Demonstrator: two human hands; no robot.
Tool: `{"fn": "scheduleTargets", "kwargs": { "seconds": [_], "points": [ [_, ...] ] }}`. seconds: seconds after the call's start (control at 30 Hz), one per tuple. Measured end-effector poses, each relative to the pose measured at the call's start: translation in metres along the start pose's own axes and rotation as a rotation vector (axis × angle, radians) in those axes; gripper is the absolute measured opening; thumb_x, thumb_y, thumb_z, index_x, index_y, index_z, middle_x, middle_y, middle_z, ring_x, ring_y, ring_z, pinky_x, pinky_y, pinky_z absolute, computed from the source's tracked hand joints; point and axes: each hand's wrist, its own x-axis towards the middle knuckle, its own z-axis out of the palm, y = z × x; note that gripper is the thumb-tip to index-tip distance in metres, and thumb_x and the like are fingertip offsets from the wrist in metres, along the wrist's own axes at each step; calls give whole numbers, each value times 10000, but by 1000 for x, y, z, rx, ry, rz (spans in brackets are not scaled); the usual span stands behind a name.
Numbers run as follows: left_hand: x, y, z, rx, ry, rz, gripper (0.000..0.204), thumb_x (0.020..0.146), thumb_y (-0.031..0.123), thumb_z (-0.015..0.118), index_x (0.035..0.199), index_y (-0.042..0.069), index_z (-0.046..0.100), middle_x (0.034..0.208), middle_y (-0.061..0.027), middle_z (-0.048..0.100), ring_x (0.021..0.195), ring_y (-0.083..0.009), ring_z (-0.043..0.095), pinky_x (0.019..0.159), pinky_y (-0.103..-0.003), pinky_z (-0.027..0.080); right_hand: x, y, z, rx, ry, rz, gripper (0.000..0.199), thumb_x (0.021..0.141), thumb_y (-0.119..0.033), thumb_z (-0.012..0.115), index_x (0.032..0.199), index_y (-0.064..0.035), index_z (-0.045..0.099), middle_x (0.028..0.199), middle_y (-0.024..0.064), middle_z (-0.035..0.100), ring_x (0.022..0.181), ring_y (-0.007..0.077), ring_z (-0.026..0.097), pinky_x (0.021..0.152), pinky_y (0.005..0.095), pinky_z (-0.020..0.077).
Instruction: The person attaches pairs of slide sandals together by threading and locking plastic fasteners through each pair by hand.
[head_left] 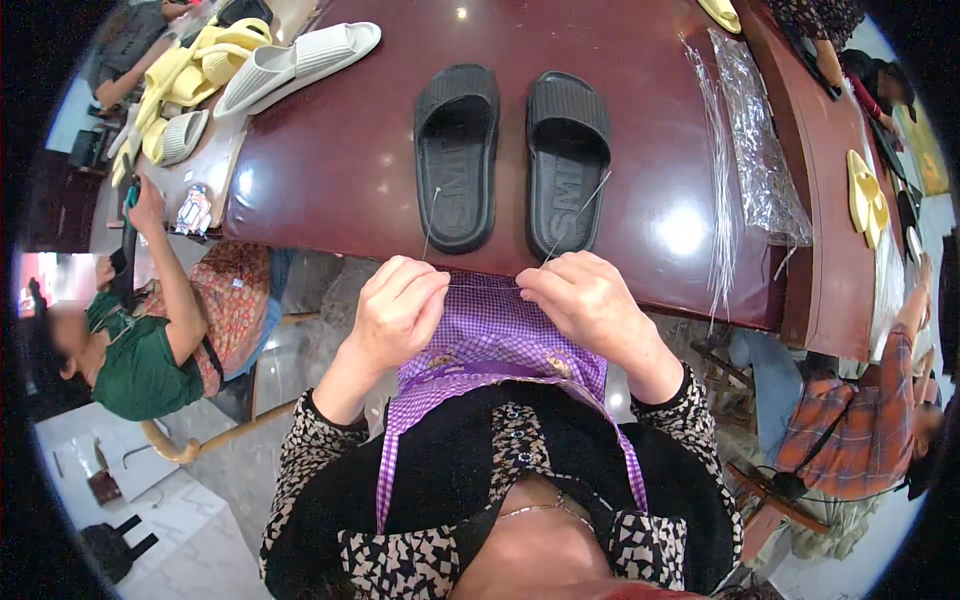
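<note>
Two black slippers (457, 170) on red table (345, 160). Left hand (399, 310), right hand (587, 308) pinch thin string (485, 288) by table's near edge.

1. Likely a footwear workshop: black slippers (456, 160) on a glossy red-brown table (650, 150).
2. Yellow slippers (222, 64) far left; thin pale strands (721, 190) right.
3. Person in green (150, 368) left, person in plaid (850, 435) right.

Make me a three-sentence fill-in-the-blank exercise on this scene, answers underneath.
1. A thin strand stretches from the left hand to the ____ hand.
2. Side by side just beyond the hands lie ____ black slides.
3. The checked apron is white and ____.

Missing words: right; two; purple.
</note>
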Motion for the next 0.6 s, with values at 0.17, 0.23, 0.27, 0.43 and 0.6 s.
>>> {"fn": "scheduleTargets", "kwargs": {
  "seconds": [0.17, 0.23, 0.27, 0.43, 0.6],
  "points": [
    [4, -5, -5, 26, 6, 31, 142, 687, -49, 652, 820, -20, 610, 770, -119, 603, 699, -272, 585, 622, -347, 490, 5, 1, 4, -6, -18, -32, 141, 725, -78, 685, 834, -50, 600, 685, 82, 594, 652, 248, 600, 610, 358, 474],
    [8, -7, -7, 32, 4, 45, 138, 689, -49, 652, 817, -20, 609, 771, -119, 603, 700, -272, 586, 622, -347, 490, 8, 2, 5, 4, -22, -34, 121, 733, -79, 673, 823, -48, 599, 688, 90, 595, 659, 259, 602, 612, 367, 476],
    [10, -8, -7, 22, -9, 44, 130, 694, -46, 650, 814, -19, 607, 770, -122, 602, 700, -275, 585, 625, -351, 490, 9, 3, 5, 18, -30, -37, 101, 741, -79, 661, 813, -46, 597, 691, 97, 597, 666, 269, 604, 613, 376, 478],
    [29, -23, -2, 2, -50, 108, 90, 726, -23, 637, 806, -9, 598, 767, -130, 592, 711, -288, 580, 648, -364, 487, 23, 26, 4, -109, -105, 29, 70, 781, -98, 607, 793, -30, 601, 719, 125, 611, 706, 316, 611, 634, 412, 486],
    [74, -42, 10, 40, -91, 169, 52, 772, 21, 610, 814, 1, 586, 790, -129, 583, 771, -300, 577, 699, -376, 483, 57, 56, -5, -299, -130, 186, 118, 813, -132, 574, 813, -21, 613, 768, 140, 629, 776, 329, 617, 682, 427, 490]
  ]
}}
